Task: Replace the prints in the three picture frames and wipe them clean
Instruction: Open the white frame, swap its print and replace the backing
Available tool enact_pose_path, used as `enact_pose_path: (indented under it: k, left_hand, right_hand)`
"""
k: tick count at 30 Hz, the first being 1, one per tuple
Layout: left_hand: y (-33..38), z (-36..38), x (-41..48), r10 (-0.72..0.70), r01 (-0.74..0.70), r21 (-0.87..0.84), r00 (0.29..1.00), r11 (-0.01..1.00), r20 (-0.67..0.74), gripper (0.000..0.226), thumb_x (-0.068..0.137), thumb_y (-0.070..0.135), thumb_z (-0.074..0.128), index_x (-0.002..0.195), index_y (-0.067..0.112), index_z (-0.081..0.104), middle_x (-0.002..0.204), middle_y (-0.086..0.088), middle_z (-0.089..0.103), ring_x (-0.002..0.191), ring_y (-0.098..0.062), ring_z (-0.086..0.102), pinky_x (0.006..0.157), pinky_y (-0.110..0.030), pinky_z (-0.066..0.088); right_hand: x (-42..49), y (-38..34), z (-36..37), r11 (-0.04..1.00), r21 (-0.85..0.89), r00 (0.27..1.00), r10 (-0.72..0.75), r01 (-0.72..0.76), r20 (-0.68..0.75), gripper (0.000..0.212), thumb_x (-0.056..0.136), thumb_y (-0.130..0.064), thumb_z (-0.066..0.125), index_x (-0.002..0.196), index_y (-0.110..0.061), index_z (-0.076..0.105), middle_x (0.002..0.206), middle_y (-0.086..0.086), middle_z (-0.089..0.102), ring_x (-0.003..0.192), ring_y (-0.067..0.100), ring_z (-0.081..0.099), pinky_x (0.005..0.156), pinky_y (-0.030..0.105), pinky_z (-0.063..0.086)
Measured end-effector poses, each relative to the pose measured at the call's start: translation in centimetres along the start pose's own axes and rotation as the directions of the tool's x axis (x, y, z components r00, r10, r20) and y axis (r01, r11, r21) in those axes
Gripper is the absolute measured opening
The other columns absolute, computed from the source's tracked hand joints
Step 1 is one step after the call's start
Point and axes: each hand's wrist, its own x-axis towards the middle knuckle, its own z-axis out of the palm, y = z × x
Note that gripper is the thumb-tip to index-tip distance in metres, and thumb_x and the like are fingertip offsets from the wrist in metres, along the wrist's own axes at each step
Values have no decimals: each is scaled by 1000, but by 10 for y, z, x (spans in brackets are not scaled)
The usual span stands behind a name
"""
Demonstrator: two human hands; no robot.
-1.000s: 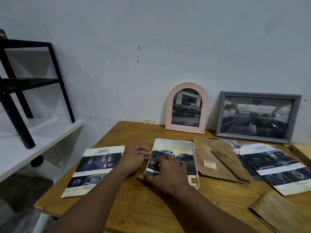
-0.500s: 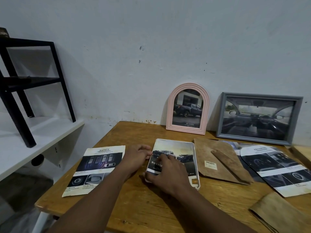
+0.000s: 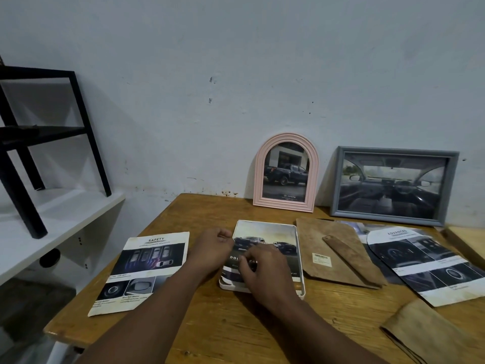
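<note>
A white rectangular frame [image 3: 264,224] lies flat on the wooden table [image 3: 236,332] with a car print [image 3: 267,236] inside it. My left hand [image 3: 210,250] grips the frame's left rim with curled fingers. Over the print's lower left part, my right hand [image 3: 265,274] pinches the print with curled fingertips, and the print's lower left edge looks slightly raised. A pink arched frame [image 3: 258,179] and a grey frame [image 3: 393,151] lean on the wall, each with a car picture. A loose "Safety" print [image 3: 147,269] lies left of my hands.
A brown backing board with a stand [image 3: 338,256] lies right of the white frame. Further right lie an arch-cut "Advanced" print [image 3: 433,269] and a brown cloth [image 3: 433,334]. A white shelf [image 3: 52,219] with a black rack [image 3: 86,127] stands at the left.
My right hand went from lying flat on the print to curling its fingertips on it. My left hand stayed at the frame's left rim. The view shifted slightly.
</note>
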Motion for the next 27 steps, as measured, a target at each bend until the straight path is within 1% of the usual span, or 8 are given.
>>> enact_pose_path:
  k: [4,6,10,12,14,17,22,27]
  left_hand:
    - [4,2,4,-49,49,-5,999,999,-2,13,88,18,70,99,24,70,99,-3,74,89,-22,73,84,-47,62]
    - [5,3,5,-60,60,8,998,998,-13,11,89,20,69,97,26,71,98,-4,73,88,-23,73,83,-47,62]
    - [6,0,6,-74,75,22,997,997,-21,13,97,16,60,98,24,70,96,-7,73,78,-21,70,68,-34,60]
    - [6,-1,7,-73,73,9,997,997,-14,14,97,15,59,97,23,70,94,-8,73,77,-21,67,71,-37,59]
    - [6,-2,6,-75,75,-5,997,997,-5,15,97,14,58,96,22,71,93,-8,73,76,-22,66,76,-41,60]
    - [7,-3,6,-85,85,-34,996,996,10,16,97,11,57,96,20,71,93,-9,74,76,-23,68,79,-43,61]
    - [8,-4,6,-100,100,-72,995,992,11,15,97,11,57,98,17,70,93,-9,75,75,-22,71,81,-45,63]
    - [9,-1,6,-67,68,29,998,997,-16,10,94,20,64,95,26,72,96,0,73,89,-20,70,86,-43,61]
  right_hand:
    - [-1,2,-2,998,57,999,21,-23,40,15,96,-37,59,87,-28,67,86,-15,59,85,2,51,79,28,48]
    - [-1,2,-5,997,74,997,21,-27,78,20,92,-47,61,85,-29,64,84,-13,60,86,3,51,78,30,48]
    - [0,-3,-2,997,-80,984,-3,18,179,56,72,-84,52,93,-32,56,102,-11,61,97,10,50,88,36,45]
    - [2,-6,3,990,-143,980,16,13,198,65,69,-90,48,101,-34,57,113,-11,61,109,14,49,99,42,42]
    - [3,-9,6,987,-159,976,31,4,217,61,73,-85,50,106,-34,59,121,-9,60,117,16,48,106,47,37]
    - [2,-13,5,992,-127,979,23,2,201,39,84,-66,57,103,-33,63,121,-9,60,119,15,47,111,50,32]
    - [0,-12,6,995,-93,987,-32,47,155,27,93,-47,54,100,-27,71,112,-8,66,115,12,49,109,44,32]
    - [4,-10,-1,997,15,996,-79,79,48,19,95,-36,54,87,-25,68,92,-11,66,93,5,50,90,32,42]
